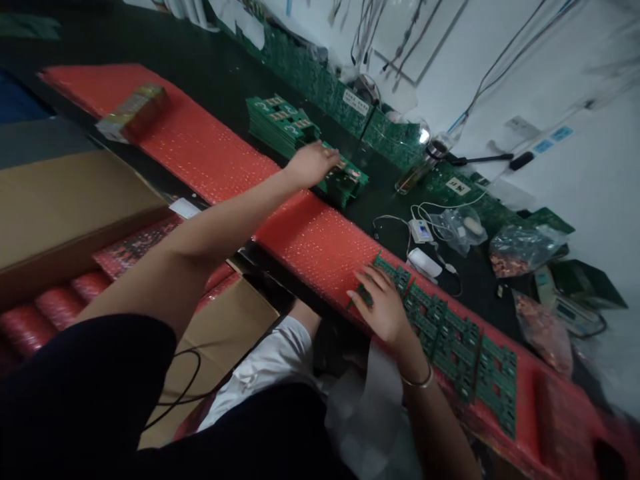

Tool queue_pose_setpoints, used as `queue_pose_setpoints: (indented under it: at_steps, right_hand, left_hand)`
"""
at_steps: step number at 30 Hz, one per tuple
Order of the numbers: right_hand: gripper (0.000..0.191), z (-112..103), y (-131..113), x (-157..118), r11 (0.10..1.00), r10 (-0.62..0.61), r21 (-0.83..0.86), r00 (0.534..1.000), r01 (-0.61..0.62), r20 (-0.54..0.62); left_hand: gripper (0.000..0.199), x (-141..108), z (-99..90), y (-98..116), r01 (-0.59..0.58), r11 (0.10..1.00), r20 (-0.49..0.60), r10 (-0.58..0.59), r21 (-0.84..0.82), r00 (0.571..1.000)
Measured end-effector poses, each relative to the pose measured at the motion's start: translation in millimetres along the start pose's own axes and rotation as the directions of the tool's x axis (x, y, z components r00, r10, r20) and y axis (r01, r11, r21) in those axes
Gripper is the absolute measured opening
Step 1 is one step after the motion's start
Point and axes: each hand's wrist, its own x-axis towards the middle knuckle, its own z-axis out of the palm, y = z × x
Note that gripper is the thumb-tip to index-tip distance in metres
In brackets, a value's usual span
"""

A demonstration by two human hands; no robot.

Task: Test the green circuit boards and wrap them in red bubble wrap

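My left hand [313, 165] reaches across to a low pile of green circuit boards [353, 177], its fingers bent together on the near edge of the top board. Right beside it stands a taller stack of circuit boards [280, 123]. My right hand [381, 303] lies with fingers spread over the end of a row of circuit boards, touching the nearest circuit board [395, 272]. More circuit boards [457, 343] lie flat in that row on red bubble wrap [320, 240]. The palm hides part of the board under it.
A taped bundle [133, 113] sits on the far left of the wrap. Along the wall are a glass bottle [423, 167], a small white device [421, 231] with cables, and bags of copper-coloured parts [523, 250]. An open cardboard box [65, 207] and red rolls [60, 310] stand below left.
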Motion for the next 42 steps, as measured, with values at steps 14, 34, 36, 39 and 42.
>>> queue_pose_setpoints:
  at_steps: [14,34,36,39,42]
  right_hand:
    - [0.036,23.5,-62.7,-13.9,0.980,-0.159,-0.055,0.922,0.190,0.353]
    - [0.071,2.2,39.8,-111.6,0.950,0.287,-0.145,0.957,-0.277,0.052]
    - [0.070,-0.6,39.5,-112.0,0.955,0.276,-0.117,0.960,-0.271,0.036]
    - [0.064,-10.5,41.6,-109.2,0.965,0.257,-0.049,0.966,-0.259,-0.037]
    - [0.054,-19.6,40.7,-103.1,0.968,0.250,0.027,0.959,-0.248,-0.131]
  left_hand:
    - [0.022,-127.0,66.0,73.9,0.374,0.795,0.309,-0.246,-0.478,0.918]
    - [0.070,-160.4,59.4,134.4,0.056,0.942,0.341,-0.175,0.332,0.924]
    - [0.067,-152.0,56.0,130.6,0.053,0.940,0.361,-0.181,0.338,0.915]
    - [0.057,-115.9,58.7,125.8,0.001,0.963,0.326,-0.093,0.271,0.941]
    - [0.047,-56.9,81.7,132.5,-0.038,0.989,0.268,-0.002,0.143,0.963]
